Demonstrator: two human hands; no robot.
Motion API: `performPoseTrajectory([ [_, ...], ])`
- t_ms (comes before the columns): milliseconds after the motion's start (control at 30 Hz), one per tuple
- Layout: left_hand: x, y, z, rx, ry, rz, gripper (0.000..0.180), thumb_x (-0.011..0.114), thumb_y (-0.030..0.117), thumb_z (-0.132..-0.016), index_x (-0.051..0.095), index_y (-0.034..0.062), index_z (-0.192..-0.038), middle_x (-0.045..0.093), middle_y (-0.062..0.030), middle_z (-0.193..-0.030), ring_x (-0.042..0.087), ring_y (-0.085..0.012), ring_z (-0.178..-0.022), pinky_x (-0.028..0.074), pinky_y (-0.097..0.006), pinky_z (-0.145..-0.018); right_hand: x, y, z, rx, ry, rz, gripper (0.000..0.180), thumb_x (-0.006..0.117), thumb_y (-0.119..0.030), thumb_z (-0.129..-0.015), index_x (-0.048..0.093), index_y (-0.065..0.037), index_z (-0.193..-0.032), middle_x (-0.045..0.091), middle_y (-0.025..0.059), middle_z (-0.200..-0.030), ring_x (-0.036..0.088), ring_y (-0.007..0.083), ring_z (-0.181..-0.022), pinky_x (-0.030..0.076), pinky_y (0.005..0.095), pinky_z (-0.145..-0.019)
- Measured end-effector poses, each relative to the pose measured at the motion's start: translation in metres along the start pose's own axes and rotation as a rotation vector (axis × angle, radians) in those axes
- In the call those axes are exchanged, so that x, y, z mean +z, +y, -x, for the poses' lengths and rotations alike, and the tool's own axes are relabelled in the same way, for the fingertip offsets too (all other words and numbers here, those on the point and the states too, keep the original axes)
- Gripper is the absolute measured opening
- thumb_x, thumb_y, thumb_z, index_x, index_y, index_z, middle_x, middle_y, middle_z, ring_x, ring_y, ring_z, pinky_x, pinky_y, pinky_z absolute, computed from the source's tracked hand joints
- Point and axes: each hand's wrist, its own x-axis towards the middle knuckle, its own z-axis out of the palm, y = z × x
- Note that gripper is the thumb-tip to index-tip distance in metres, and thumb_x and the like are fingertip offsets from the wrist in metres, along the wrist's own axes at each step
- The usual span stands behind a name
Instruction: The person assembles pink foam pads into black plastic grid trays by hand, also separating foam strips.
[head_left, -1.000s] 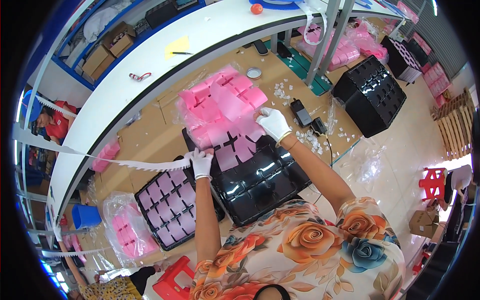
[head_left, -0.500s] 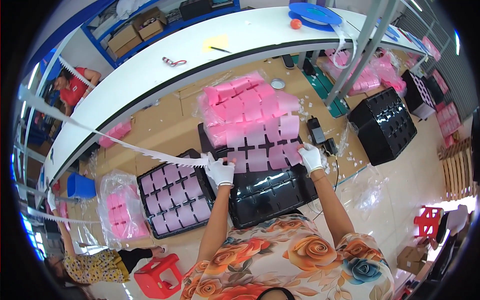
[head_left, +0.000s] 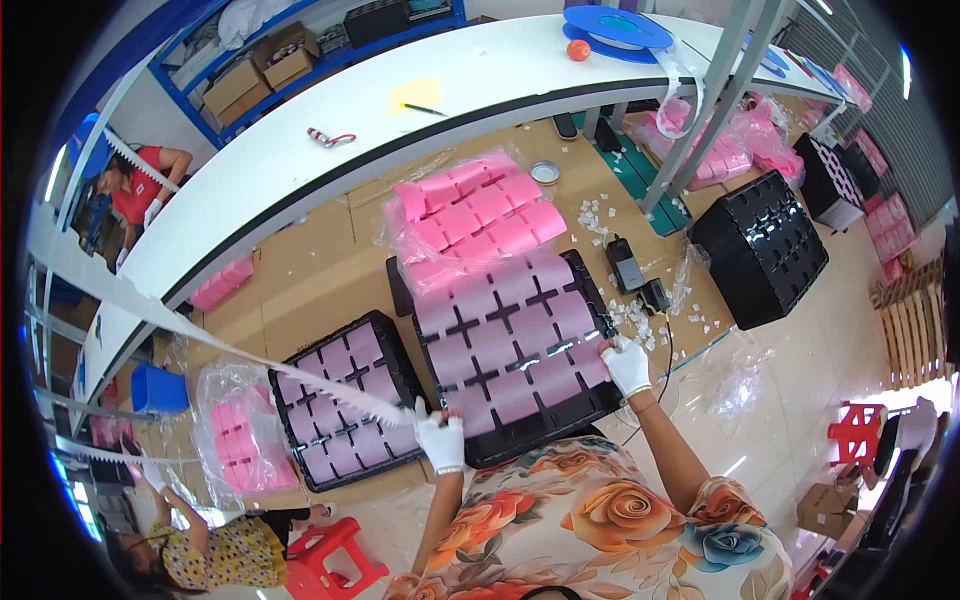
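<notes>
A thin pink-lilac sheet (head_left: pixel 515 345) with cross-shaped cuts lies over a black moulded plastic tray (head_left: pixel 585 405) in front of me; the tray's near edge shows beyond it. My right hand (head_left: pixel 627 367), in a white glove with bare fingertips, pinches the sheet's right edge. My left hand (head_left: pixel 440 440), gloved alike, is closed at the sheet's near left corner. Into it runs a long white toothed strip (head_left: pixel 300 378) from the upper left. Behind the tray, brighter pink sheets (head_left: pixel 480 210) sit stacked in clear plastic wrap.
Left of the tray stands a second black tray (head_left: pixel 345 400) with lilac sheeting. A wrapped pink bundle (head_left: pixel 240 435) lies farther left. Black adapters (head_left: pixel 625 265) and white scraps are at right, near stacked black trays (head_left: pixel 765 250). A white shelf (head_left: pixel 370 105) crosses behind. Two people are at left.
Both hands have drawn the sheet toward me; it now lies flatter over the tray and covers more of it. The strip's end has come nearer with my left hand.
</notes>
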Motion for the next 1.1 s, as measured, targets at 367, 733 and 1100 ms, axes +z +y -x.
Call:
performPoseTrajectory([
  [367,-0.022,0.023,0.045,-0.142,-0.202,0.034,0.006,0.065,0.007,-0.065,0.068,0.0040,-0.070,0.039,-0.0272,-0.133,0.031,-0.0409,-0.127,0.028,-0.039,-0.104,-0.018,-0.016,0.044,0.049,0.112,0.141,0.010,0.059,-0.012,-0.078,0.062,-0.003,-0.079,0.061,0.0073,-0.060,0.058,0.0110,-0.053,0.045,0.0264,-0.051],
  [733,-0.019,0.023,0.027,-0.055,-0.217,-0.052,0.008,0.066,0.007,-0.066,0.070,0.0046,-0.073,0.037,-0.0272,-0.134,0.037,-0.0381,-0.124,0.030,-0.037,-0.103,-0.010,0.001,0.028,0.096,0.155,0.105,0.016,0.060,-0.018,-0.078,0.063,-0.003,-0.081,0.062,0.0112,-0.063,0.061,0.0192,-0.056,0.048,0.0301,-0.056],
  [1100,0.003,0.027,0.031,0.183,-0.108,-0.108,0.010,0.063,0.007,-0.062,0.059,-0.0021,-0.063,0.058,-0.0286,-0.106,0.057,-0.0363,-0.095,0.043,-0.038,-0.082,-0.024,-0.011,0.046,-0.076,0.299,0.412,0.019,0.055,-0.011,-0.075,0.061,-0.007,-0.093,0.065,0.0127,-0.080,0.063,0.0296,-0.069,0.050,0.0373,-0.061],
])
